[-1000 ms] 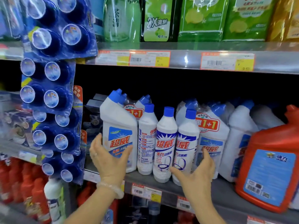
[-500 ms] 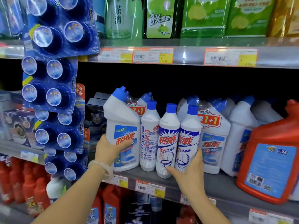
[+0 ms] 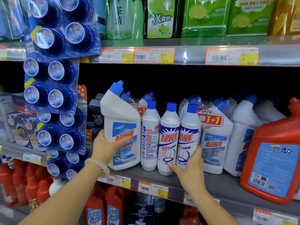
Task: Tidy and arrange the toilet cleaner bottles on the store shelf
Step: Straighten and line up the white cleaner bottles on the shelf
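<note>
left hand (image 3: 105,147) has tipped glossy bent-neck bottle (image 3: 123,120)

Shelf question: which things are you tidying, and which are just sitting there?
Job: big white plastic bent-neck bottle, blue cap, in left hand; three slim white round bottles, blue caps, held by right hand.
Just there: red plastic jug; hanging blue toilet-block packs; green pouches above.

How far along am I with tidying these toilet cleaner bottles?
Done: three slim bottles stand upright, side by side at the shelf front. In hand: left hand grips the angled-neck bottle; right hand holds the rightmost slim bottle. Left: the leftmost slim bottle shows its back label and probably needs turning.
</note>
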Motion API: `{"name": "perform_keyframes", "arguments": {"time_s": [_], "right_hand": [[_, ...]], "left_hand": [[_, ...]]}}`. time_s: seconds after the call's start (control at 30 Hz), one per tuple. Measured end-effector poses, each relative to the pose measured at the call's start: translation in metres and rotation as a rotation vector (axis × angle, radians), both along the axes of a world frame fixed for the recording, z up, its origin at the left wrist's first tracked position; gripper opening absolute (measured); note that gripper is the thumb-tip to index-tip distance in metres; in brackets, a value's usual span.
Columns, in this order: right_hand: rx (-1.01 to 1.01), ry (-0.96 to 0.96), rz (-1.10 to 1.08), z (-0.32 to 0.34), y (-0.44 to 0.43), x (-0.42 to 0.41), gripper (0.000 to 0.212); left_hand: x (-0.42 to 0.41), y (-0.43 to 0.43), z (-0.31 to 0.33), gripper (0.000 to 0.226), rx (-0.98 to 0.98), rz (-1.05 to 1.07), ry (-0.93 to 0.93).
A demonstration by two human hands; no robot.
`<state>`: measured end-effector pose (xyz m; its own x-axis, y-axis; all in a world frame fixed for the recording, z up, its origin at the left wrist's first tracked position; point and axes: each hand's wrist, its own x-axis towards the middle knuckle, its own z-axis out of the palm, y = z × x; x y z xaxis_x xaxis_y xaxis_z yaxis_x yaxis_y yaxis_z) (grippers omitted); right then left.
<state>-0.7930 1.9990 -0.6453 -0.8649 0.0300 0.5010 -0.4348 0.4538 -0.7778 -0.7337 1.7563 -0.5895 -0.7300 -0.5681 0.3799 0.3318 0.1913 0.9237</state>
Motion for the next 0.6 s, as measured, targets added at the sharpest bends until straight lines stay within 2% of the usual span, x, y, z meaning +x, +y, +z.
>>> {"name": "perform_keyframes", "arguments": {"time_s": [0.23,0.43,0.53,0.6], "right_hand": [[0.037,-0.006,-0.036,0.001,-0.014,-0.011,0.104],[0.009,-0.026,-0.057,0.001,-0.017,-0.006,0.104],[-0.111,-0.004,-0.07,0.007,-0.016,0.009,0.096],[-0.244,0.066,-0.046,0.012,-0.012,0.024,0.077]], "left_hand": [[0.027,0.007,0.002,0.039,0.079,-0.122,0.046],[0.046,0.024,-0.001,0.038,0.132,-0.234,0.07],[0.051,0.04,0.005,0.041,0.147,-0.303,0.075],[0.05,0.053,0.01,0.044,0.144,-0.349,0.066]]}}
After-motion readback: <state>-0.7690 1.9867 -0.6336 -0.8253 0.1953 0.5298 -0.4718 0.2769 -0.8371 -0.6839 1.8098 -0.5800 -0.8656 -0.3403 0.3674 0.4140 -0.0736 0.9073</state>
